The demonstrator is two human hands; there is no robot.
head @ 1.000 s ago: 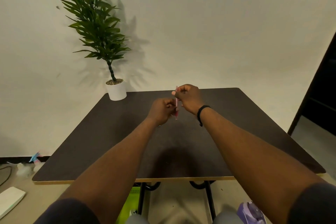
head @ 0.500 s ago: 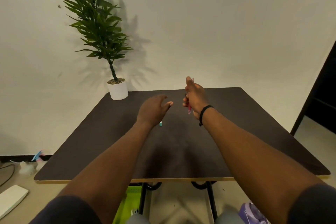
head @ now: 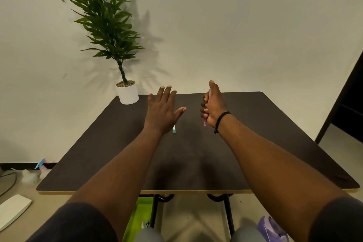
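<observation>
My right hand (head: pixel 213 107) grips a thin pink pen (head: pixel 205 123) in a fist, thumb pointing up; only the pen's lower tip and a sliver near the thumb show. My left hand (head: pixel 163 112) hovers flat over the dark table (head: pixel 117 153) with its fingers spread and holds nothing. Just under its wrist, a small teal and white pen cap (head: pixel 174 129) lies on the table top. The two hands are about a hand's width apart.
A potted green plant (head: pixel 127 94) in a white pot stands at the table's far left corner against the wall. A green basket (head: pixel 140 220) and a purple object (head: pixel 272 229) sit on the floor below the table; a white flat thing (head: pixel 11 210) lies at left.
One second ago both hands were together on the pen. My left hand has since pulled away, let the cap drop on the table and spread open. My right hand kept the pen and rose slightly.
</observation>
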